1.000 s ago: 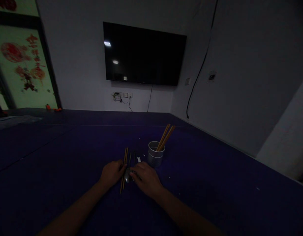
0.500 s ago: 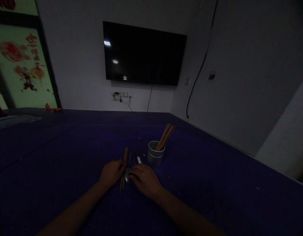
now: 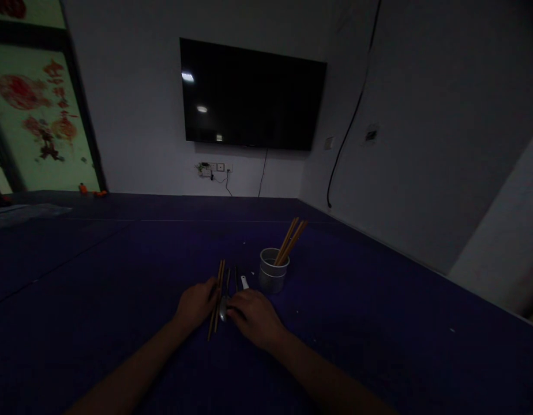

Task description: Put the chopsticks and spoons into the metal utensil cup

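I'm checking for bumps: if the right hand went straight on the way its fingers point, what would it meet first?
Most likely the spoon, close beside the right hand, though whether they touch is unclear; the chopsticks at the left hand come just beyond.

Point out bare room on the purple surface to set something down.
Free: left of the left hand, toward the plastic sheet; right of the cup and right hand, toward the right wall, save a few specks. Crowded: between the hands (loose chopsticks, spoon) and at the white handle by the cup.
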Demonstrator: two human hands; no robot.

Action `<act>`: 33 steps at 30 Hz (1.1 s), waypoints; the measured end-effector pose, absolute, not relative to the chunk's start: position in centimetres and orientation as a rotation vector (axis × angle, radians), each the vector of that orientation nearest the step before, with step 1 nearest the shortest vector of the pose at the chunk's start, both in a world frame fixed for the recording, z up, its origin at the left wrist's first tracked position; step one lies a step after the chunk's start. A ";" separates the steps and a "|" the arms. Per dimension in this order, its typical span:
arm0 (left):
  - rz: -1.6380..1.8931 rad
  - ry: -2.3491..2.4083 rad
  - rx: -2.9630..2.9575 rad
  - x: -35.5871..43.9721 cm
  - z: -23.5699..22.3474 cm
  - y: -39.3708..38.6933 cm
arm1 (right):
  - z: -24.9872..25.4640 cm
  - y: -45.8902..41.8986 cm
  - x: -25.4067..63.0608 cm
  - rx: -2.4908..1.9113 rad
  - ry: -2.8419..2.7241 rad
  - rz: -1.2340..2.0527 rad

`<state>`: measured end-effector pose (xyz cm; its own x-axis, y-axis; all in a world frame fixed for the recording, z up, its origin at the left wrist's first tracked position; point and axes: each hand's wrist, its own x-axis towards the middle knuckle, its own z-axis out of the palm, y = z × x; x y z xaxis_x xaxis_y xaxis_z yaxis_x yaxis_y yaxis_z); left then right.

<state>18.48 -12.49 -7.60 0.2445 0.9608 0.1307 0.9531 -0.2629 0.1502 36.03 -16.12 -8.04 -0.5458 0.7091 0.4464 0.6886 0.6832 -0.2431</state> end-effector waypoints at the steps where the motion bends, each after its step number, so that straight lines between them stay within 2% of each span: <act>1: 0.309 1.861 2.455 18.5 -7.6 -12.5 | -8.1 -16.1 36.0 -1.075 -2.380 0.051; 33: 0.300 1.724 2.576 18.4 -7.5 -12.7 | -8.2 -16.1 36.0 -1.086 -2.367 0.056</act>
